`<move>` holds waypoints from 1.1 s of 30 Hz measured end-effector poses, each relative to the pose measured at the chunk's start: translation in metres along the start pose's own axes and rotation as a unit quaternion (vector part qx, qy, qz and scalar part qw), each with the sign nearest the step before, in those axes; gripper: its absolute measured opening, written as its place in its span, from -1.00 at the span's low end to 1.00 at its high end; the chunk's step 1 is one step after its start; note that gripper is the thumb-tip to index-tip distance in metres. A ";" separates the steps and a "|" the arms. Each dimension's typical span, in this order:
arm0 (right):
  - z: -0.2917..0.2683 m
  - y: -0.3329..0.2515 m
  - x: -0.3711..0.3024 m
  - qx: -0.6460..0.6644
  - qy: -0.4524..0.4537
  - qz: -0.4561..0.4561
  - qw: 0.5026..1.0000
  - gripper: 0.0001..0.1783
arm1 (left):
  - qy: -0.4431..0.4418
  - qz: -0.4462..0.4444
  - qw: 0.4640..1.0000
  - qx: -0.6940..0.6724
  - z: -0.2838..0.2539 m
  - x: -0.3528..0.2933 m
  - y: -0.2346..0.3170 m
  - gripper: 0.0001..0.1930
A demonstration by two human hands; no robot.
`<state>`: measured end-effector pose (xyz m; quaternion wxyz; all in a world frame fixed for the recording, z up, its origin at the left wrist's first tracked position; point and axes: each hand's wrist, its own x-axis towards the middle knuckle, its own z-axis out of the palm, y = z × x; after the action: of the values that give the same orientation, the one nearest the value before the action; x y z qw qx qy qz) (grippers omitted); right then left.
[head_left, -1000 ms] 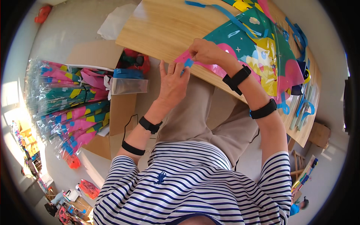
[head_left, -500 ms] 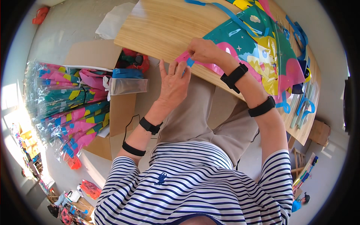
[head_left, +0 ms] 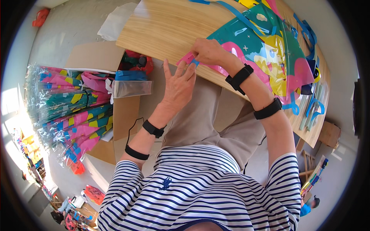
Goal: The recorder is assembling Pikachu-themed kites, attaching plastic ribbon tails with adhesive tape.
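Observation:
A green, pink and yellow printed sheet [head_left: 246, 48], shaped like a kite, lies over the wooden table with its pink corner at the near edge. My right hand [head_left: 208, 52] is closed in a pinch on that pink corner. My left hand [head_left: 179, 86] meets it from below, its forefinger at a small blue tab [head_left: 195, 62] on the corner. The outer fingers of this hand are raised and apart, while the thumb is hidden. The two hands almost touch.
Left of me a cardboard box [head_left: 126, 115] holds plastic-wrapped bundles of folded printed sheets [head_left: 77, 104] and a clear case with a blue top [head_left: 132, 86]. Blue ribbons [head_left: 307, 36] and thin rods [head_left: 316, 102] lie at the right of the wooden table [head_left: 162, 27].
The pink corner and blue tab have shifted slightly between my hands. The left hand's outer fingers have spread a little. Both arms stay nearly where they were.

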<state>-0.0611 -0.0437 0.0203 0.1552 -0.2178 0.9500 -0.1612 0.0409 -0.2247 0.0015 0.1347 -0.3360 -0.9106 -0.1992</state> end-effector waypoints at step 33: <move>0.022 -0.013 -0.020 0.080 0.171 0.232 0.954 -0.83 | -0.042 0.002 0.999 0.025 -0.003 0.007 -0.001 -0.58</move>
<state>-0.0310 -0.0507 0.0100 0.0407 0.0521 0.9708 -0.2307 0.0360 -0.2226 0.0063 0.1048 -0.3427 -0.9194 -0.1619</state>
